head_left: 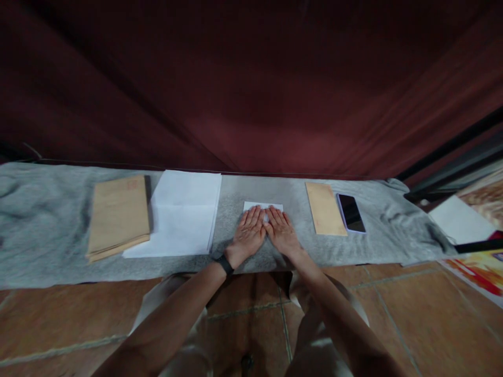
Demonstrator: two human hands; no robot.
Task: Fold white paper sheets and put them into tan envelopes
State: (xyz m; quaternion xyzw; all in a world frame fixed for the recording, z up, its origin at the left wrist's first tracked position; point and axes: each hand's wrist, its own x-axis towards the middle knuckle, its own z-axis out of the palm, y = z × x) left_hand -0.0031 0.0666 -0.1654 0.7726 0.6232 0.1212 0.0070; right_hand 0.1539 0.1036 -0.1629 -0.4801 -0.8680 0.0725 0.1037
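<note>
Forearms [176, 322] reach in; left hand [248, 233] and right hand [282, 233] lie flat, gripping nothing, on small white paper [264, 203], right of larger sheets [183, 214]. Even pressure should flatten it best.

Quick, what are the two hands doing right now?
Left hand: open, lying flat on the small white paper.
Right hand: open, flat on the same small white paper.

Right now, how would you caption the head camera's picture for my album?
Left hand and right hand lie flat over small white paper on gray cloth, between white sheets and tan envelope.
</note>
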